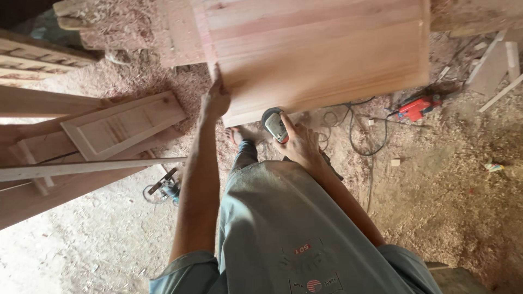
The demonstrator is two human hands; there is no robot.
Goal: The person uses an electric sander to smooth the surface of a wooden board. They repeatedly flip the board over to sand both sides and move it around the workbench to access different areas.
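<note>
A wide panel of joined reddish boards lies flat in front of me, its near edge above my feet. My left hand grips the panel's near left corner. My right hand holds a small grey and red power sander just under the panel's near edge. My grey shirt and my bare foot show below.
A red power tool with looped black cables lies on the sawdust floor at right. Framed wooden door panels and long planks lean at left. Offcuts lie at upper right; another tool rests on the floor by my left arm.
</note>
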